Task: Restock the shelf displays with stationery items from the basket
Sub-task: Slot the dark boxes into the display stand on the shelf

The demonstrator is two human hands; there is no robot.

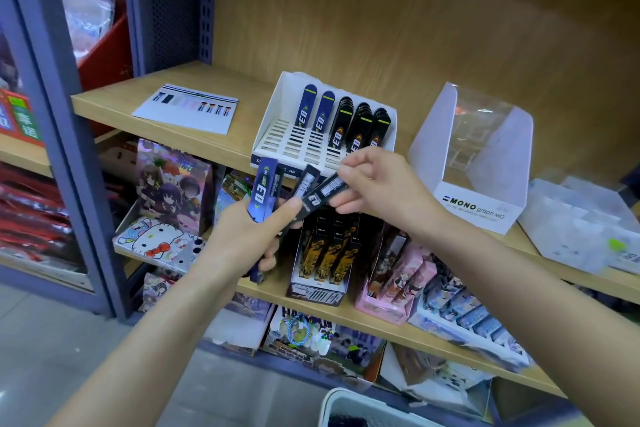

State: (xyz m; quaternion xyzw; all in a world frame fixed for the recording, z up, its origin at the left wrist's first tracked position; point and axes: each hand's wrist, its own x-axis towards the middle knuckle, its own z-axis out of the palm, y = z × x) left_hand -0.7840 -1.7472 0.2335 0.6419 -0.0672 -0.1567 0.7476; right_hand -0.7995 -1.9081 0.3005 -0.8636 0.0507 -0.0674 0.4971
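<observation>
1. Right hand [375, 189] pinching a black case [320, 192] by its upper end, long axis slanting down-left, just below the shelf [114, 104] front edge.
2. Left hand [247, 236] gripping blue case [264, 191] and more.
3. Rack [277, 104] just above, nearer the right hand; empty slots on its left.

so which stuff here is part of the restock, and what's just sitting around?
In play:
left hand holding blue and black lead cases
right hand pinching one black case
slotted white display
basket

Just lying about:
leaflet
MONO display
Hello Kitty box
</observation>
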